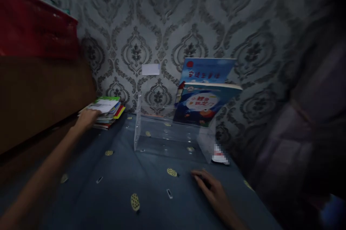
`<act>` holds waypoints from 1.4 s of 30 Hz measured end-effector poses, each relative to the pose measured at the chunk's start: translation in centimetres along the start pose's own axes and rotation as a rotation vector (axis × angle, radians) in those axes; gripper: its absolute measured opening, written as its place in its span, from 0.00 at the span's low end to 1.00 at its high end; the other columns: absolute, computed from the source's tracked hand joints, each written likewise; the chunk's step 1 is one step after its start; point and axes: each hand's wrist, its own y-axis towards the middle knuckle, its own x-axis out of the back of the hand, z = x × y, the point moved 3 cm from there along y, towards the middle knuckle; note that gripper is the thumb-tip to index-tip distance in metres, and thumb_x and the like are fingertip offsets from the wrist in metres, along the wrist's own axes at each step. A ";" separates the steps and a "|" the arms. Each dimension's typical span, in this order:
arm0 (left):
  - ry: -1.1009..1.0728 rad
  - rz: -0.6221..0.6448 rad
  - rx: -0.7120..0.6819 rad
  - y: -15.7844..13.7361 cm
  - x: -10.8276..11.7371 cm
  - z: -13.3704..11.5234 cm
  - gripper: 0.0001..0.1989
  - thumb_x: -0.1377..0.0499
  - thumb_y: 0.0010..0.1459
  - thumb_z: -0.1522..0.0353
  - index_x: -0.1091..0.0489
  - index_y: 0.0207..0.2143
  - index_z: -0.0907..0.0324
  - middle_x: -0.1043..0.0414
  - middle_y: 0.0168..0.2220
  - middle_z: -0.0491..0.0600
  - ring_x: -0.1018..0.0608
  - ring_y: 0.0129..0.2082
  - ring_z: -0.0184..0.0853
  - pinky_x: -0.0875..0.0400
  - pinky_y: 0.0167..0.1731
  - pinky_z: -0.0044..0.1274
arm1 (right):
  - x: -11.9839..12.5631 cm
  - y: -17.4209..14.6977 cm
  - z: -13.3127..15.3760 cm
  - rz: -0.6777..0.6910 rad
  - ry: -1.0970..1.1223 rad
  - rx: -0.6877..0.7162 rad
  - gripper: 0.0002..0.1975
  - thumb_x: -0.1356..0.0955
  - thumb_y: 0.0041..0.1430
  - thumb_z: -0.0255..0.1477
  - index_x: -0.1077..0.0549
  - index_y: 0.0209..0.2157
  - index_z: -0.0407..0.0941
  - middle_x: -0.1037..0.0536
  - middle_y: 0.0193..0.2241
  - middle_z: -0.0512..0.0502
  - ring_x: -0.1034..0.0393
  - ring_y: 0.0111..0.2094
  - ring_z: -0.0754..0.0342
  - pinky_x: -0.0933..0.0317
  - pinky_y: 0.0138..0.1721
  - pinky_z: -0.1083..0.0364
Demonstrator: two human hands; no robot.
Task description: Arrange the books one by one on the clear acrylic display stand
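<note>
At the left, my left hand (88, 117) is at the near side of a stack of thin books (108, 115), its fingers closed on the edge of the top book, which has a white and green cover. My right hand (209, 185) rests on the dark blue patterned cloth (151, 183), holding nothing, its fingers loosely bent and apart. Between and beyond the hands stands a clear plastic book rack (170, 143). Two picture books lean at its right end: a blue one (211, 70) behind, and a darker blue one (201, 106) with a white circle in front.
A brown box-like piece (40, 97) with a red bag or case (38, 25) on top stands at the left. Patterned wallpaper (129, 7) rises behind the rack. A small white item (220, 156) lies by the rack's right side. Dark draped fabric (292, 125) hangs at right.
</note>
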 end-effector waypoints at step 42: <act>0.045 0.776 -0.400 -20.9 2.3 -18.3 0.23 0.55 0.60 0.83 0.29 0.52 0.63 0.21 0.42 0.61 0.17 0.44 0.47 0.26 0.42 0.33 | -0.6 -0.3 1.4 0.095 0.087 -0.027 0.16 0.35 0.60 0.39 0.19 0.36 0.47 0.16 0.34 0.42 0.20 0.36 0.45 0.25 0.40 0.48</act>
